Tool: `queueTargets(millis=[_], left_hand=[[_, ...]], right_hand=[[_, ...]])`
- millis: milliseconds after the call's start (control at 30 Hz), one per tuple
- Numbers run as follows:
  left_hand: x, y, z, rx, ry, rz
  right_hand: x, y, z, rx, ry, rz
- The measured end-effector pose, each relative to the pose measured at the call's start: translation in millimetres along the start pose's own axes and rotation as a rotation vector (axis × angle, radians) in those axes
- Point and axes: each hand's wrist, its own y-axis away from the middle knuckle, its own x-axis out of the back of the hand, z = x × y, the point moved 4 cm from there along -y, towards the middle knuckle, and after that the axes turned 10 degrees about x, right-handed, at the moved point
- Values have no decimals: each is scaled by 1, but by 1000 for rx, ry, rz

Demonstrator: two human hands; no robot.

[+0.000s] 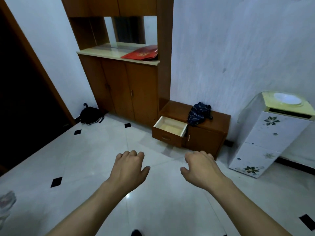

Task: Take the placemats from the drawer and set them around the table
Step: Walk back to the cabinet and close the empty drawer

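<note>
While the drawer [167,137] stands pulled out of the far low cabinet [204,138], the left hand [129,166] and right hand [201,167] hover near, loosely curled, holding nothing.

I see a white tiled floor [88,164] with black diamond insets. A low wooden cabinet [206,140], dark striped cloth [199,114] heaped on top, and a white flowered dispenser [265,138] stand on it; a black bundle [91,115] lies by the wall.

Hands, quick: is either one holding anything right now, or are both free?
Left hand: open, fingers loosely curled, holding nothing.
Right hand: open, fingers loosely curled, holding nothing.
</note>
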Motion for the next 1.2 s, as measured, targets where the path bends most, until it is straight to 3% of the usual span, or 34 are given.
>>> queueTargets(millis=[233,467,767,933,1200], left_hand=[[-13,-191,-26,-108,-20,-34],[-39,-346,5,-244,-32,-97],[-104,-554,55,-255,-9,-110],[-113,-639,75,-256,4,-126],[-148,-742,73,-342,6,-181]], right_hand=[[0,-160,20,-115,-14,0],[-25,-281,90,-247,-86,-4],[-66,-482,202,-199,-125,-55],[-64,-569,238,-134,-127,-80],[-81,-654,265,-227,-169,-78]])
